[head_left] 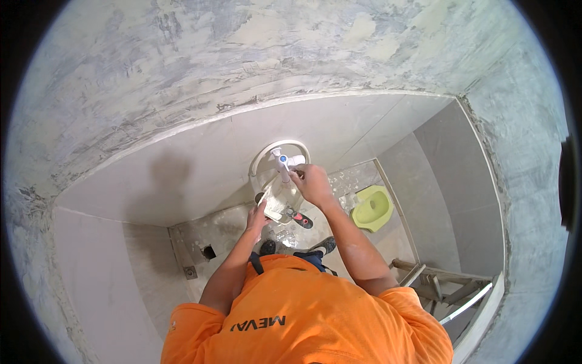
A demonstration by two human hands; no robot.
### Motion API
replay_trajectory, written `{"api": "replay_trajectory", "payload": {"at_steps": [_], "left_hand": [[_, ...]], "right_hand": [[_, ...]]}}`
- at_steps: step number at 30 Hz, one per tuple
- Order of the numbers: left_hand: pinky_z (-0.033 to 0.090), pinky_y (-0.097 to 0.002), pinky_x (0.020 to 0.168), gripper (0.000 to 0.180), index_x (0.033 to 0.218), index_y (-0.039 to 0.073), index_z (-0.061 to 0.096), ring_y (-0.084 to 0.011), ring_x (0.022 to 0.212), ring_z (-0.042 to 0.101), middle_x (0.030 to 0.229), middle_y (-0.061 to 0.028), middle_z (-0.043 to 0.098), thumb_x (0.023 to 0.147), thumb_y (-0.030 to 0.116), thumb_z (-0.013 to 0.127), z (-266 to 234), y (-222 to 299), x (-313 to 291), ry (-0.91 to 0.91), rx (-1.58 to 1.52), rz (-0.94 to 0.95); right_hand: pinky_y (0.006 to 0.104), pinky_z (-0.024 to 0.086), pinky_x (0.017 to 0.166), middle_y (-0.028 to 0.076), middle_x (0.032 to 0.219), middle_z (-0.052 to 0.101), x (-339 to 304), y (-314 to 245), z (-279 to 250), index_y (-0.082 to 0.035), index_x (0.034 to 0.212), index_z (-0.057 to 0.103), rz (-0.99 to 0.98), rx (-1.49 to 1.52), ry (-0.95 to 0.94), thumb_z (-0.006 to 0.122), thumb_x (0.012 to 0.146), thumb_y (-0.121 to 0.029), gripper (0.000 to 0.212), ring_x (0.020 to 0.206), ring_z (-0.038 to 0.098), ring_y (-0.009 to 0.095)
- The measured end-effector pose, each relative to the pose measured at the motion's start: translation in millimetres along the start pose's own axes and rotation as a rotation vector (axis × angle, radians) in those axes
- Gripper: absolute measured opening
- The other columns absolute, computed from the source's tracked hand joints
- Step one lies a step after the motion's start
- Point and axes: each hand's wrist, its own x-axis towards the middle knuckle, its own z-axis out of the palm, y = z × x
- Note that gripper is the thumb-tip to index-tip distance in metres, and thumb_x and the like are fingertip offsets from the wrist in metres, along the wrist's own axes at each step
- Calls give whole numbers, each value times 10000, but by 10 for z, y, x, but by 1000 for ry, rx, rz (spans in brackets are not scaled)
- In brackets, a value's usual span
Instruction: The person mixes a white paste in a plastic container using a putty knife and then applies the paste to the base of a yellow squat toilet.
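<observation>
Two hands (257, 219) (314, 185) apart — white tap (284, 160), tile edge (339, 93)

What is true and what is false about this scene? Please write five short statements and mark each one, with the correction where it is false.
1. The right hand is at the white fitting with a blue round mark on top. True.
2. The squat toilet pan is dark blue. False: it is yellow-green.
3. The left hand is closed around the red-and-black handle. False: the handle shows apart from both hands.
4. A dark square opening in the floor is to the left of the shoes. True.
5. The wooden frame stands on the person's left side. False: it is on the right side.
</observation>
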Motion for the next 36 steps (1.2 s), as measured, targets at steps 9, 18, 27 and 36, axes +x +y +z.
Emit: {"api": "replay_trajectory", "payload": {"at_steps": [9,18,27,36], "left_hand": [[573,-391,889,523,1326,45,600,-206,1046,683,1185,-92,688,1024,471,581,106,-40,0,-1,-77,22],[494,-437,1070,629,1440,11,460,-284,1226,630,1398,-142,591,1047,496,533,139,-44,20,-45,-44,-5],[570,-415,927,537,1409,59,562,-232,1162,645,1344,-98,628,1037,446,568,166,-21,28,-12,-56,11],[545,-436,1005,507,1445,54,502,-262,1201,637,1362,-119,612,1075,400,515,358,-214,41,-90,25,-117]], "right_hand": [[481,570,777,157,996,701,114,-21,-97,-73,970,730,-53,-392,197,605,952,-131,139,914,708,364],[510,550,789,167,1045,674,82,-2,58,-61,1033,732,-14,-357,240,595,989,-183,189,941,681,402],[509,547,797,212,1023,707,-216,-157,268,-23,1029,743,-76,-235,147,624,968,-206,227,879,701,392],[378,570,795,214,1210,700,-1048,781,90,19,1392,581,439,-19,55,769,893,-397,676,907,715,273]]}}
